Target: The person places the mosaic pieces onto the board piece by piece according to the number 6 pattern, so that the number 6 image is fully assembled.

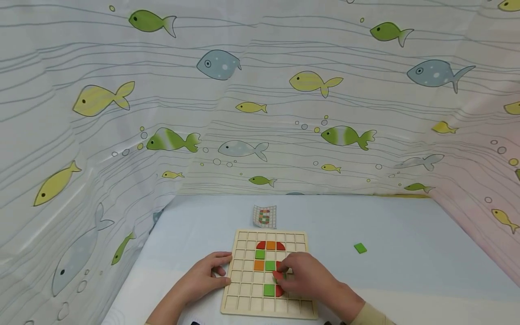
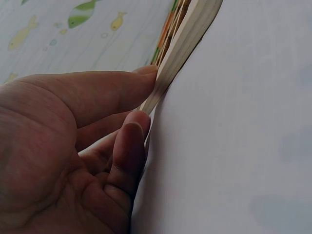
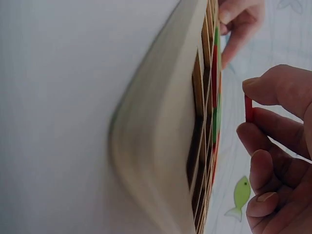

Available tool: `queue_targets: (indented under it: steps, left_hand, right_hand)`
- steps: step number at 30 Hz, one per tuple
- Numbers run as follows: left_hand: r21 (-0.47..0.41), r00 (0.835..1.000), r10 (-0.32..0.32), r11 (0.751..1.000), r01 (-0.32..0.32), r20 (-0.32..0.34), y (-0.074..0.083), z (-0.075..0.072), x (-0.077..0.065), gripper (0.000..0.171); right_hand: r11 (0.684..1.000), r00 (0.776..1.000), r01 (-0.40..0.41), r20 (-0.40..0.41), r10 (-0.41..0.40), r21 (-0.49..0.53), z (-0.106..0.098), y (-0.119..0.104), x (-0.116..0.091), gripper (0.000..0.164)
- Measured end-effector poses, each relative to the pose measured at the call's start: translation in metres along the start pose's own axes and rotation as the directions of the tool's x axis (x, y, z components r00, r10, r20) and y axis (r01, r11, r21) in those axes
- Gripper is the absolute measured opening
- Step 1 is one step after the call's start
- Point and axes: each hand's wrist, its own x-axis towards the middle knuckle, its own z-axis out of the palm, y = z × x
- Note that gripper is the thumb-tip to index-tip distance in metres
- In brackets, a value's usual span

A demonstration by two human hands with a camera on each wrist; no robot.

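A wooden grid board [image 1: 235,303] lies on the table with several red, orange and green tiles set in its cells. My left hand [image 1: 207,275] holds the board's left edge with thumb and fingertips; the left wrist view shows the digits right against that edge. Over the board's right half, my right hand [image 1: 306,273] pinches a red tile [image 3: 248,108] between thumb and finger. In the right wrist view this tile stands off the board, seen edge-on. A green square [image 1: 269,290] and a red quarter-round tile [image 1: 279,291] lie just below the pinching fingers.
Behind the board lies a small printed pattern card [image 1: 264,216], slightly curled, showing a grid with coloured cells. A loose green square tile [image 1: 359,248] rests on the table to the right. Curtains printed with fish [image 1: 239,149] surround the table at the back and sides.
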Motion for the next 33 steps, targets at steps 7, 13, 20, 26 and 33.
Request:
queue_targets:
  steps: [7, 13, 20, 26, 33]
  left_hand:
    - [-0.001, 1.000, -0.002, 1.000, 0.002, 0.001, 0.001, -0.001, 0.000, 0.064]
    - [-0.005, 1.000, -0.004, 1.000, 0.004, 0.001, 0.002, -0.002, 0.000, 0.064]
    - [-0.015, 1.000, -0.005, 1.000, 0.005, 0.003, 0.003, -0.002, 0.000, 0.065]
    - [-0.024, 1.000, -0.006, 1.000, 0.006, 0.009, 0.004, -0.002, 0.000, 0.064]
    - [-0.022, 1.000, 0.001, 1.000, -0.001, 0.010, 0.004, -0.003, 0.000, 0.063]
  right_hand:
    - [0.999, 0.999, 0.032, 0.042, -0.031, -0.025, 0.007, -0.015, 0.011, 0.011]
    - [0.998, 0.995, 0.053, 0.091, -0.050, -0.025, 0.015, -0.024, 0.018, 0.012]
    - [0.998, 0.988, 0.055, 0.143, -0.051, -0.024, 0.024, -0.029, 0.023, 0.011]
    - [0.998, 0.983, 0.040, 0.178, -0.033, -0.039, 0.026, -0.031, 0.024, 0.008]
    - [0.996, 0.983, 0.024, 0.184, -0.009, -0.081, 0.023, -0.032, 0.022, 0.012]
